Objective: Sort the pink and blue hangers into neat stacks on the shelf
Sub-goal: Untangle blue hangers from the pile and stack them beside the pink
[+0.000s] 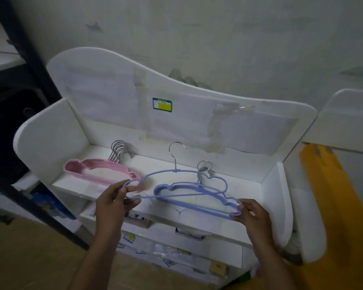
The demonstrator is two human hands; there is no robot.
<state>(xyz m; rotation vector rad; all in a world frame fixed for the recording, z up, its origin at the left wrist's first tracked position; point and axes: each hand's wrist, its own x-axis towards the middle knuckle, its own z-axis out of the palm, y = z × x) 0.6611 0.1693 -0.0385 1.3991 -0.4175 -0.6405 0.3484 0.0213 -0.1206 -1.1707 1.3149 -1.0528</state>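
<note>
A single blue hanger [177, 171] with a silver hook is held level above the white shelf [247, 183]. My left hand [113, 203] pinches its left end and my right hand [253, 215] grips its right end. Beneath it, on the right half of the shelf, lies a stack of blue hangers [216, 196], hooks pointing to the back. A stack of pink hangers [101, 171] lies on the left half, its silver hooks bunched at the back.
The shelf has white side panels and a tall curved back panel [176, 114] with a green and yellow sticker. Lower shelves hold packaged goods. A dark metal frame [40, 210] runs at the left, a yellow object [327, 195] at the right.
</note>
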